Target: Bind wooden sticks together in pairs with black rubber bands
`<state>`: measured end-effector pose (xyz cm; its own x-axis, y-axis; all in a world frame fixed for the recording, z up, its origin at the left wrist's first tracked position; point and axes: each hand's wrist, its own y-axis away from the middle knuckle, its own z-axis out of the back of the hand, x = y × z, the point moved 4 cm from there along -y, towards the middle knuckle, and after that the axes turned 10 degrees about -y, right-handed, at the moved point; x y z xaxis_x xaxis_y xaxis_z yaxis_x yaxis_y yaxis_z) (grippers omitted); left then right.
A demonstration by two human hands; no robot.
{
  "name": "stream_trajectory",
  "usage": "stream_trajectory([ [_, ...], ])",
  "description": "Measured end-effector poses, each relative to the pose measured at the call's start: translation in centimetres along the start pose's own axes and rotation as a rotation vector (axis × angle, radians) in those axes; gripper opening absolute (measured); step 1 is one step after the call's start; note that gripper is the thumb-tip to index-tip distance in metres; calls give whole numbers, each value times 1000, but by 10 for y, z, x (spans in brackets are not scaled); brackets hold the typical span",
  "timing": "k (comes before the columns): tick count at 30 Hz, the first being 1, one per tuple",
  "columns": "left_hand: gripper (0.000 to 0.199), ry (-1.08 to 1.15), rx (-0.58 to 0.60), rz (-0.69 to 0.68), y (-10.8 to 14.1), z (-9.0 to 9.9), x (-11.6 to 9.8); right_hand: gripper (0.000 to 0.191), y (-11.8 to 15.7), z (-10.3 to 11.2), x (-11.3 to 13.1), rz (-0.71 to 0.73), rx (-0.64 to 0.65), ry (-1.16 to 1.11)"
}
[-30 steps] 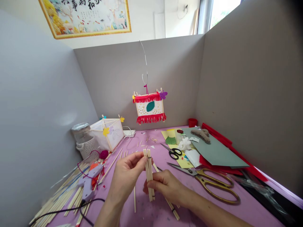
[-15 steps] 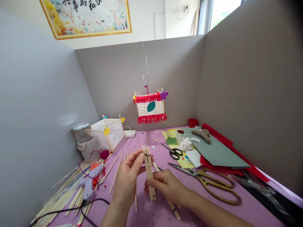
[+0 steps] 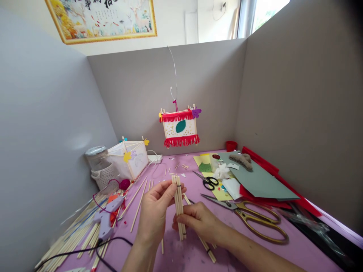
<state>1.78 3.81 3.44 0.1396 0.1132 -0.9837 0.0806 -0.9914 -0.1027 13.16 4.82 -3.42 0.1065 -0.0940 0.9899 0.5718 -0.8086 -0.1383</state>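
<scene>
A bundle of short pale wooden sticks [image 3: 178, 204] with dark bands near its ends stands nearly upright between my hands. My left hand [image 3: 157, 202] pinches it near the top with thumb and fingers. Lower down, my right hand [image 3: 198, 223] grips the same bundle, its thumb across the front. Beneath my right hand, another banded stick bundle [image 3: 208, 251] lies on the table, partly hidden by that hand. Several loose sticks [image 3: 138, 209] lie left of my left hand.
Gold-handled scissors [image 3: 255, 219] and black scissors [image 3: 209, 181] lie to the right, near grey-green sheets [image 3: 263, 181]. At left are a lilac glue gun [image 3: 106, 221], a long stick pile [image 3: 68, 234] and a white lantern [image 3: 133, 162]. A red-fringed lantern [image 3: 181, 128] hangs ahead.
My left thumb and fingers have shifted slightly at the top of the bundle, and the upper dark band is now partly covered. My right hand keeps its hold.
</scene>
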Motion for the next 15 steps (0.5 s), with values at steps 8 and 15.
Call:
stream_trajectory([
  [8,24,-73,26,-8,1,1,-1,28,1,0,2,-9,0,-6],
  [15,25,-113,7,-16,1,2,1,27,0,1,0,-16,4,-46],
])
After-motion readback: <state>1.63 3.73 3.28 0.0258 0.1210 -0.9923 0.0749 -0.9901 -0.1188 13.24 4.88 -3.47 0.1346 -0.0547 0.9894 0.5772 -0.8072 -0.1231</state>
